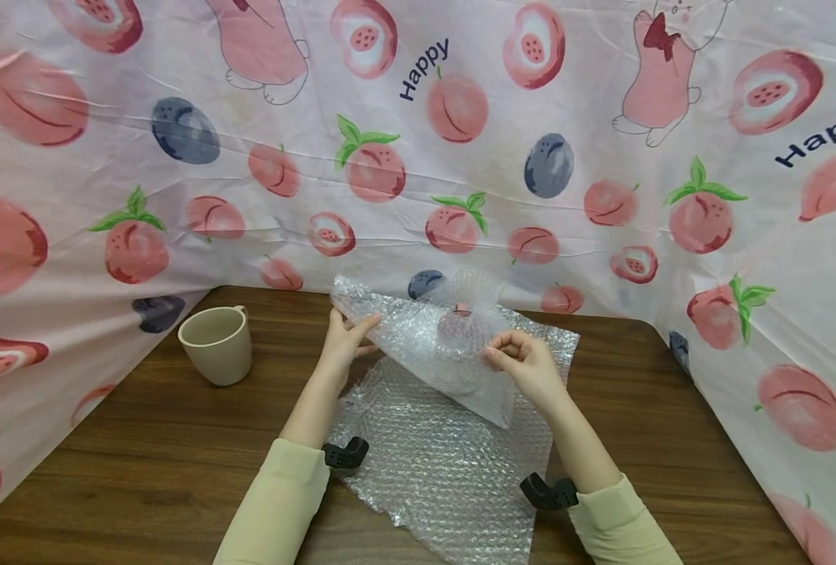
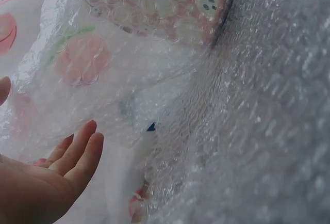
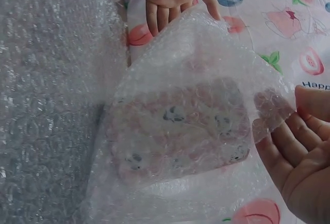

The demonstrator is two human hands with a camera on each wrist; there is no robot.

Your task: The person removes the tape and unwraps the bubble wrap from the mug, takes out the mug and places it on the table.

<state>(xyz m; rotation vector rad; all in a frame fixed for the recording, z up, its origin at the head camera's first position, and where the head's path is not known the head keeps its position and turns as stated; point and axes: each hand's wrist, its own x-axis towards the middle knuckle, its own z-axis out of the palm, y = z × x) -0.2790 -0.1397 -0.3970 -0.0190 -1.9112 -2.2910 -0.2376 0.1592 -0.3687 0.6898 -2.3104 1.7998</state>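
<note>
A large sheet of bubble wrap [image 1: 446,463] lies on the table, its far part lifted and folded over. Through the wrap, the right wrist view shows a pink, rounded rectangular thing [image 3: 178,131] with black-and-white face prints; its exact kind cannot be told. My right hand [image 1: 527,365] pinches the raised flap's edge between thumb and fingers. At the flap's left side is my left hand [image 1: 343,341], thumb spread from nearly straight fingers, touching the wrap. The left wrist view shows those fingers [image 2: 77,157] extended beside the film.
A beige mug [image 1: 218,345] stands upright on the left of the brown wooden table [image 1: 142,455], its handle turned to the back. A fruit-printed curtain [image 1: 262,118] closes off the back and both sides. Each wrist carries a black camera mount [image 1: 347,453].
</note>
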